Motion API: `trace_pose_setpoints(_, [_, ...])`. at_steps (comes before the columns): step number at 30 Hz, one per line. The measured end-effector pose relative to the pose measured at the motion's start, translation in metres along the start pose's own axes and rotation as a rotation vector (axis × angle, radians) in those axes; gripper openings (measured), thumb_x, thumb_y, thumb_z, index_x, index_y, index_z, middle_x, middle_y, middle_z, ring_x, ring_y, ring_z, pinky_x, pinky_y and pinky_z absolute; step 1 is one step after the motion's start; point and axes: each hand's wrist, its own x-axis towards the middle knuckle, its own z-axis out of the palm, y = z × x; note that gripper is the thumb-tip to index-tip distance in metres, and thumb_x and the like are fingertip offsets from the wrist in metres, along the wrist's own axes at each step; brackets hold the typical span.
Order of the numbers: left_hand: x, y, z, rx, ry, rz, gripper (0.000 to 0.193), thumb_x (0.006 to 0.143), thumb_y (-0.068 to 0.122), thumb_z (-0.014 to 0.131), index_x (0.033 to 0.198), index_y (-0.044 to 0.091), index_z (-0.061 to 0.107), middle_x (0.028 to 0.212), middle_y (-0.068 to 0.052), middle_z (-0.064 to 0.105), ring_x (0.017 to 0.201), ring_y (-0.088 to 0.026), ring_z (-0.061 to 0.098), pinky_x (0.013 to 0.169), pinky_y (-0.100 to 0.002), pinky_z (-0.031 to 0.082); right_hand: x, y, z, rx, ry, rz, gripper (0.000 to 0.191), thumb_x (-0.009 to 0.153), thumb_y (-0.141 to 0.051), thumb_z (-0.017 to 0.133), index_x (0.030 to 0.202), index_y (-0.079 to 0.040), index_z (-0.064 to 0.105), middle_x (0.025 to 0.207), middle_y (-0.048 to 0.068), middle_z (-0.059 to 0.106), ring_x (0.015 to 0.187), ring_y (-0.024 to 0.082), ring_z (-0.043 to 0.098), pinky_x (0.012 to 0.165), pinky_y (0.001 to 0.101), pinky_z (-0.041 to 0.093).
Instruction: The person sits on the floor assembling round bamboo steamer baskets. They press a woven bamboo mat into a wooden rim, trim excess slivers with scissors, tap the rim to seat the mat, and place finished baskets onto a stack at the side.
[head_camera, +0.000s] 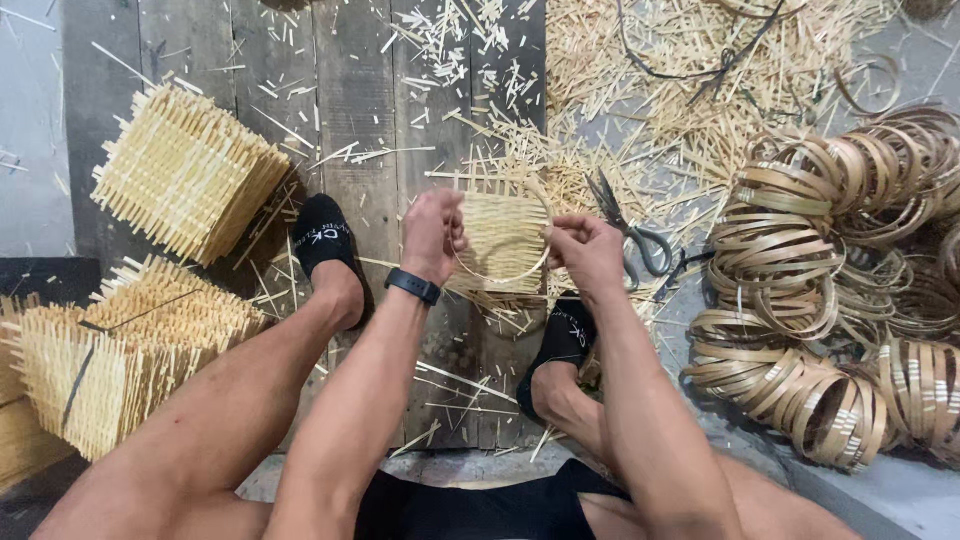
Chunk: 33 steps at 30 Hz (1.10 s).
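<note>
Two hands raised over wooden floorboards (360, 90), both closed on one piece of work. Left hand (432, 236), black watch (413, 286) on its wrist, fingers pinched shut on the left edge of a small woven bamboo mat (500, 235). Right hand (587, 252) clamped on the right edge of the same mat, with a thin bent bamboo hoop (515, 272) curving around it from side to side. Mat held between the hands, above the feet and the boards; flat pale slats, tightly laced, ends bristling out unevenly.

Black socks (322, 235) on both feet, planted on the dark, rough planks. Scissors (630, 232) with grey handles lying just right of the right hand, among loose straw-coloured offcuts (640, 60). Scattered splinters and short sticks across the boards and the grey floor beyond. Stacks of finished woven squares (185, 170) at far left, edges spiky, one stack tilted on its corner. Heaps of coiled bamboo rings (800, 250) crowding the right side, smooth, tan, some bound with pale tape, well apart from the hands.
</note>
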Motion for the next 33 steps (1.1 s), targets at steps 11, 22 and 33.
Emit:
trace_pose_setpoints(11, [0.046,-0.054,-0.060,1.134,0.122,0.688,0.013,0.077,0.016,0.079,0.087,0.009,0.082,0.082,-0.014,0.076,0.077,-0.029,0.073,0.077,-0.038,0.057,0.032,0.081,0.032,-0.547,0.255,-0.297,0.020,0.081,-0.015,0.081,0.099,-0.006,0.080,0.087,0.012,0.077,0.076,0.022,0.075,0.075,0.0337,0.058])
trace_pose_setpoints(22, [0.040,-0.050,-0.053,1.053,0.214,0.402,0.013,0.077,0.018,0.078,0.088,0.011,0.081,0.081,-0.010,0.078,0.075,-0.023,0.076,0.074,-0.034,0.059,0.034,0.084,0.033,-0.551,0.263,-0.136,0.018,0.079,-0.016,0.084,0.095,-0.008,0.081,0.085,0.010,0.078,0.078,0.021,0.075,0.077,0.0334,0.057])
trace_pose_setpoints(33, [0.058,-0.044,-0.060,1.123,0.151,0.341,0.018,0.072,0.022,0.084,0.085,0.011,0.082,0.078,-0.010,0.077,0.072,-0.023,0.075,0.072,-0.034,0.058,0.037,0.084,0.033,-0.586,0.265,-0.214,0.017,0.078,-0.015,0.086,0.094,-0.009,0.082,0.086,0.011,0.078,0.078,0.022,0.074,0.078,0.0329,0.057])
